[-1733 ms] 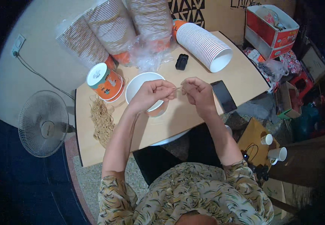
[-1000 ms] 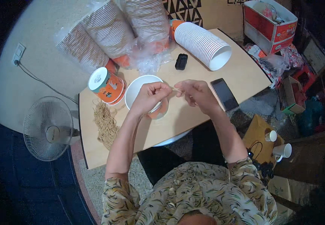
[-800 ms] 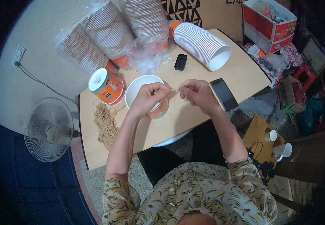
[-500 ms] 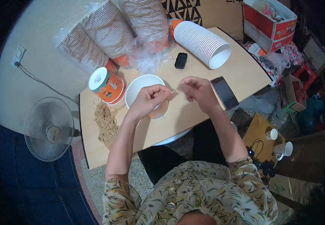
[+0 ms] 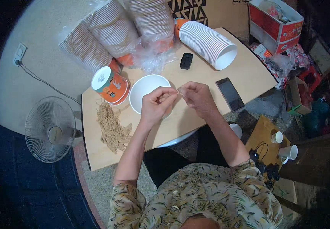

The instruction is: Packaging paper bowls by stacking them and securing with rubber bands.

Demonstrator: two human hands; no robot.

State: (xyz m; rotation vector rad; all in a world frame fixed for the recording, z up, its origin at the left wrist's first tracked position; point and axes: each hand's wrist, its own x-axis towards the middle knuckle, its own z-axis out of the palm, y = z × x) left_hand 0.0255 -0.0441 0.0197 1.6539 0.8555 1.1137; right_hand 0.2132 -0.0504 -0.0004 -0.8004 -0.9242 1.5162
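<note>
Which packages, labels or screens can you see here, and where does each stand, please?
Smartphone: flat on the table by the right hand, dark screen.
Cardboard box: far right, red and white, open.
Plastic-wrapped cup sleeves: table's far edge, brown-striped.
Orange paper cup: printed, left of the white bowl.

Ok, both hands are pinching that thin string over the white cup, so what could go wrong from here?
The string between the left hand and right hand is very thin; it could slip or snap. The left forearm passes close to the loose string pile and could drag strands off the table. The upright white cup may tip if nudged.
</note>
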